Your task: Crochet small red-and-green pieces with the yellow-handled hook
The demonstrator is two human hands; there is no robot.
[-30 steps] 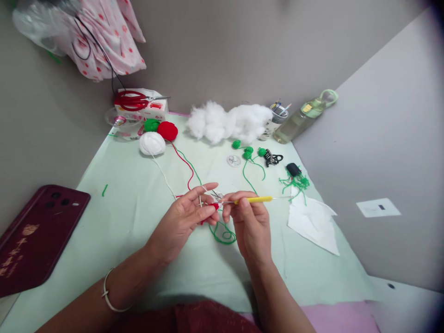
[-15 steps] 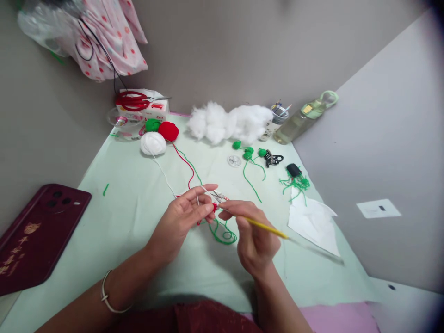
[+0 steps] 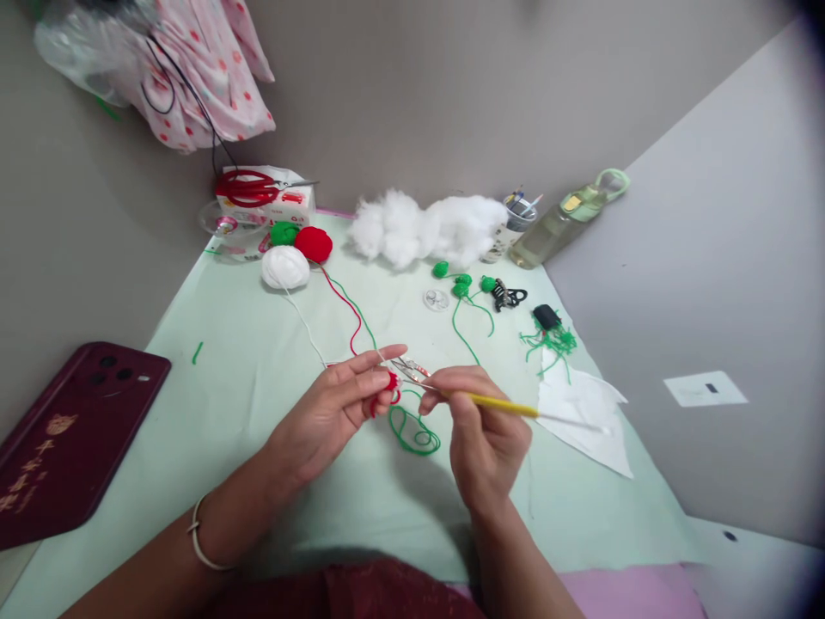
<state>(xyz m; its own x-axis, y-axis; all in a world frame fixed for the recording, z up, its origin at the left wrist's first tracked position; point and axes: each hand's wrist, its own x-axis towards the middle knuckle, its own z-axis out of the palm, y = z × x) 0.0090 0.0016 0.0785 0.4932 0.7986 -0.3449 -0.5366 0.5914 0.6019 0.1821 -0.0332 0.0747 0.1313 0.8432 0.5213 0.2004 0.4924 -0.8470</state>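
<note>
Two hands hold a yellow-handled hook and a small red crocheted piece above the counter (image 3: 374,516).
The left hand (image 3: 326,421) pinches the red crocheted piece (image 3: 392,381); the right hand (image 3: 488,443) grips the yellow-handled hook (image 3: 499,403), its thin shaft near the piece, contact unclear. Loops of green yarn (image 3: 412,445) lie below, between the hands.

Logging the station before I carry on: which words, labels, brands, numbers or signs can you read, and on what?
Dark red phone, gold characters: perhaps "平安喜…", too blurred to be sure; the line beside them is too small to read.
White box, red print: too small and blurred.
Pen cup, dark marks: too small to identify.
Nothing else is readable.
</note>
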